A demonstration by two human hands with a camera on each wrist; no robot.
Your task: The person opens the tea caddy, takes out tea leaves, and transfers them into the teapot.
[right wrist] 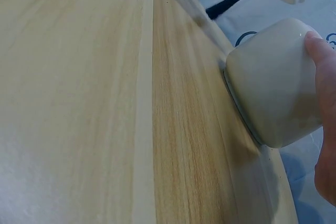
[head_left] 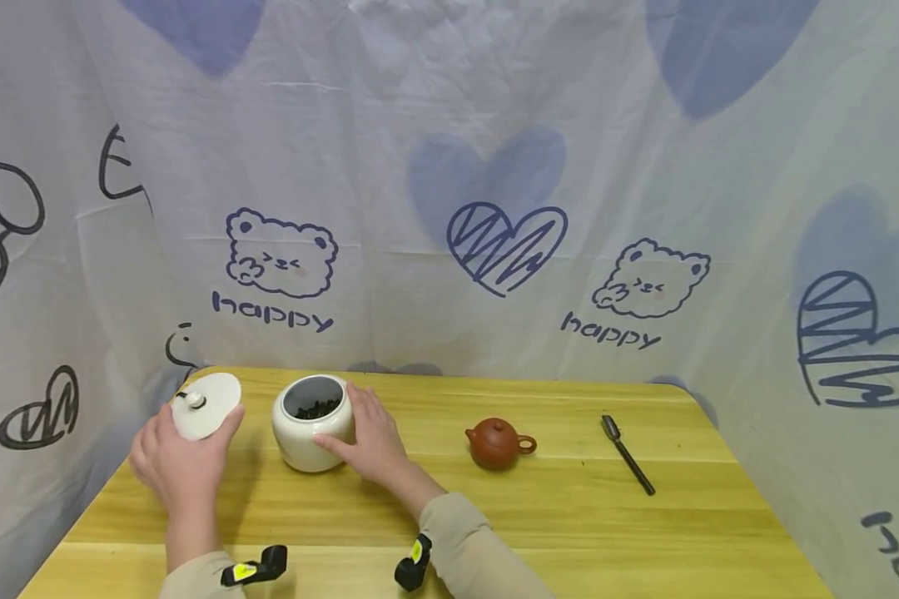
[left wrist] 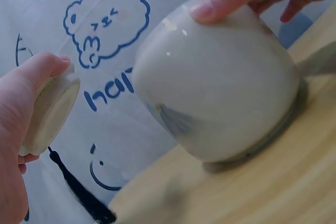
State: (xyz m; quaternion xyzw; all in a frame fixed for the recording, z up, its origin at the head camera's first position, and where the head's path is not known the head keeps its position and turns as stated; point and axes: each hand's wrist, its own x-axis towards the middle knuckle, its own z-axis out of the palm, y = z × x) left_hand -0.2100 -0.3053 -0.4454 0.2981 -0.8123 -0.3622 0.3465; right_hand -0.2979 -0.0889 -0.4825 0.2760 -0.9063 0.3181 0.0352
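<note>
A round white lid (head_left: 213, 405) with a knob and a black tassel is held by its edge in my left hand (head_left: 183, 466), tilted above the table. To its right stands a white ceramic jar (head_left: 307, 449), its mouth uncovered and dark tea leaves (head_left: 318, 409) visible inside. My right hand (head_left: 374, 441) grips the jar's right side, the thumb across the front and the other fingers behind. In the left wrist view the tassel (left wrist: 81, 190) hangs below the lid, apart from the jar (left wrist: 220, 87).
A small reddish-brown teapot (head_left: 496, 443) sits right of the jar, its handle pointing right. Farther right a dark slender scoop (head_left: 628, 455) lies on the wooden table (head_left: 554, 532). Printed white cloth (head_left: 389, 283) hangs behind the table and at both sides.
</note>
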